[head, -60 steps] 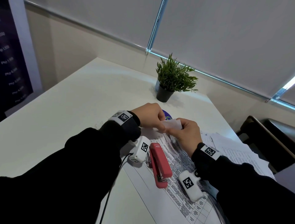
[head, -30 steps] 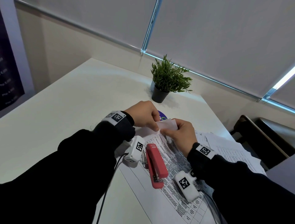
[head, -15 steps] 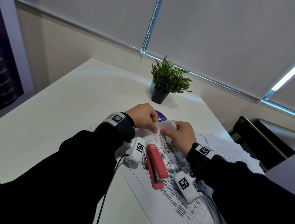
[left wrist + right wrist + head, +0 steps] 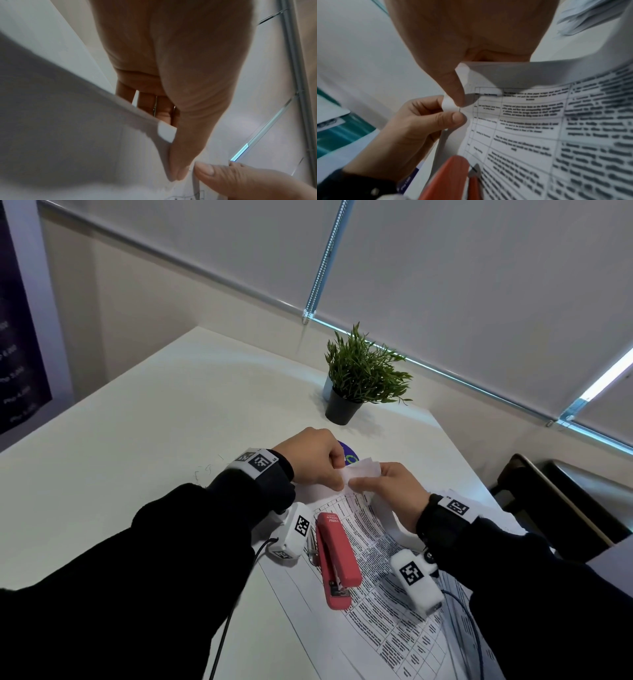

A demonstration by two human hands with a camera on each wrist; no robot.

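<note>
A stack of printed sheets [image 4: 383,570] with a table of text lies on the white desk [image 4: 137,474]. Its top-left corner [image 4: 363,469] is lifted and curled back. My left hand [image 4: 337,484] pinches this corner between thumb and forefinger. My right hand [image 4: 356,482] pinches the same corner from the other side, thumb tips almost touching. In the right wrist view the right thumb [image 4: 453,92] presses the folded-over top sheet [image 4: 513,73], and the left hand [image 4: 426,119] grips the edge just below. A red stapler [image 4: 337,559] lies on the sheets between my wrists, untouched.
A small potted plant [image 4: 363,378] stands at the back of the desk. A purple disc [image 4: 347,455] peeks out behind my left hand. More loose papers [image 4: 486,508] lie to the right, and a dark chair [image 4: 565,508] stands past the desk's right edge.
Both hands have stayed at the paper's corner, still pinching it. The curled corner has shifted only slightly. The stapler has not moved.
</note>
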